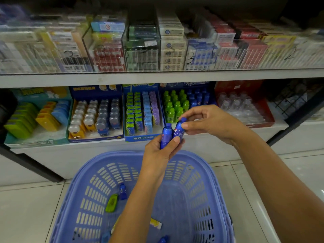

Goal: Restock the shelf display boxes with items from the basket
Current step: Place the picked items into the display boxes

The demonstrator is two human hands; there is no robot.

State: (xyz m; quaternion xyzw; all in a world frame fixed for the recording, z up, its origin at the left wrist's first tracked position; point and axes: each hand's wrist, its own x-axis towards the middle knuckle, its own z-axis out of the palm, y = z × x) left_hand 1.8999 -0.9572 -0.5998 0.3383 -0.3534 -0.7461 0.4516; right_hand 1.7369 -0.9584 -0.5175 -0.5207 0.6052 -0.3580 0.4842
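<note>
My left hand grips two small blue bottles upright above the basket. My right hand pinches the top of the right-hand blue bottle. Just behind them on the lower shelf stands a display box with green bottles on its left side and blue bottles on its right. The blue plastic basket sits on the floor below, holding a blue bottle, a green item, a yellow-white packet and a few more small pieces at its near end.
Other display boxes line the lower shelf: a teal box with green, yellow and blue cases, a navy box, a blue box of packets, a red box with clear bottles. Clear bins fill the upper shelf.
</note>
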